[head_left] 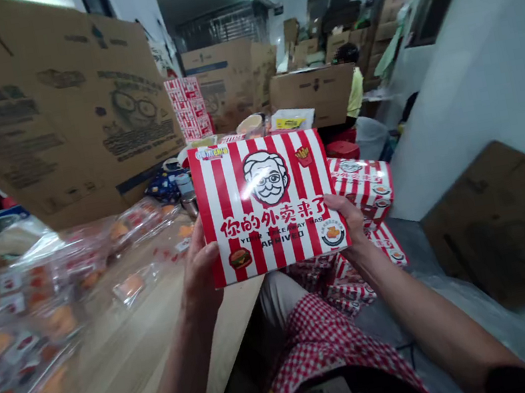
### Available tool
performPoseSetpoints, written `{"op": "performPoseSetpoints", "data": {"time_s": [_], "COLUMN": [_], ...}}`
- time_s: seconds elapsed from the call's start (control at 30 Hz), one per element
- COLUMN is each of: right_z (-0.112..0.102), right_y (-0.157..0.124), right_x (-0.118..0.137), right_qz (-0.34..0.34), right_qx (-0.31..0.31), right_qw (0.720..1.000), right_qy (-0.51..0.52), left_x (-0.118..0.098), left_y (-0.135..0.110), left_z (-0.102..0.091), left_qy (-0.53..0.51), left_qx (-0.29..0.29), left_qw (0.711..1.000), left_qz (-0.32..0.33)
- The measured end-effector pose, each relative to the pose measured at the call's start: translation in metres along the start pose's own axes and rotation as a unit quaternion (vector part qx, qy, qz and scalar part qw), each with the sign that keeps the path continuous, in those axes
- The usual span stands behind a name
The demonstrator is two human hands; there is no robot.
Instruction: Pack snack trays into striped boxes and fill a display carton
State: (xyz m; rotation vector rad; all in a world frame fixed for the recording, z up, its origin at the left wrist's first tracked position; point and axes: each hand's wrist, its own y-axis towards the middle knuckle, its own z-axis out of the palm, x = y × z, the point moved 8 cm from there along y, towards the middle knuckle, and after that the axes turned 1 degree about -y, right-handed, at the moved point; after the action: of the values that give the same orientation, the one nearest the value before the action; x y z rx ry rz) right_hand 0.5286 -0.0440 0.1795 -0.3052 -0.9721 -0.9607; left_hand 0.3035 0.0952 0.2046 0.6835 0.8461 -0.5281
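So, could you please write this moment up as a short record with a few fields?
Left hand: left hand grips the left edge of the red-and-white striped box
Right hand: right hand grips its right edge
Box: held upright, printed front facing the camera
Left of hands: wooden table with clear plastic packets, blurred
Behind box: more striped boxes stacked
Background: large cardboard cartons; another person, partly hidden
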Motion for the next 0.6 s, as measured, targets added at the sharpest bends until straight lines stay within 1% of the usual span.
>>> {"op": "performPoseSetpoints", "data": {"time_s": [0.07,0.13,0.2,0.27,0.3,0.33,0.37,0.4,0.43,0.47,0.5,0.6], "right_z": [-0.011,-0.026,-0.048,-0.07,-0.079,-0.087,-0.094,-0.101,-0.109,-0.118,-0.128,-0.155], "right_y": [0.003,0.007,0.012,0.015,0.016,0.017,0.017,0.016,0.014,0.011,0.007,-0.008], "right_x": [0.025,0.053,0.082,0.109,0.121,0.132,0.142,0.151,0.159,0.166,0.173,0.191], "right_qz": [-0.03,-0.082,-0.142,-0.194,-0.21,-0.222,-0.233,-0.245,-0.257,-0.269,-0.282,-0.317], "right_qx": [-0.021,-0.049,-0.103,-0.158,-0.173,-0.179,-0.18,-0.181,-0.187,-0.197,-0.213,-0.259], "right_qw": [0.999,0.994,0.982,0.964,0.958,0.954,0.951,0.947,0.943,0.938,0.931,0.909], "right_qy": [0.03,0.049,0.067,0.084,0.091,0.095,0.097,0.097,0.097,0.095,0.093,0.082], "left_x": [-0.007,-0.012,-0.012,-0.01,-0.007,-0.003,0.003,0.014,0.027,0.039,0.056,0.107], "left_y": [0.02,0.043,0.067,0.089,0.099,0.106,0.112,0.116,0.117,0.116,0.113,0.098], "left_z": [0.029,0.059,0.086,0.103,0.105,0.104,0.097,0.087,0.072,0.054,0.035,-0.035], "left_qy": [0.006,0.014,0.026,0.051,0.071,0.098,0.133,0.175,0.238,0.319,0.383,0.499], "left_qx": [0.048,0.087,0.113,0.116,0.106,0.088,0.064,0.044,0.018,-0.003,-0.007,-0.057], "left_qw": [0.999,0.996,0.993,0.99,0.989,0.986,0.983,0.978,0.967,0.943,0.92,0.864], "left_qz": [0.01,0.023,0.034,0.063,0.081,0.098,0.108,0.1,0.09,0.089,0.078,0.034]}}
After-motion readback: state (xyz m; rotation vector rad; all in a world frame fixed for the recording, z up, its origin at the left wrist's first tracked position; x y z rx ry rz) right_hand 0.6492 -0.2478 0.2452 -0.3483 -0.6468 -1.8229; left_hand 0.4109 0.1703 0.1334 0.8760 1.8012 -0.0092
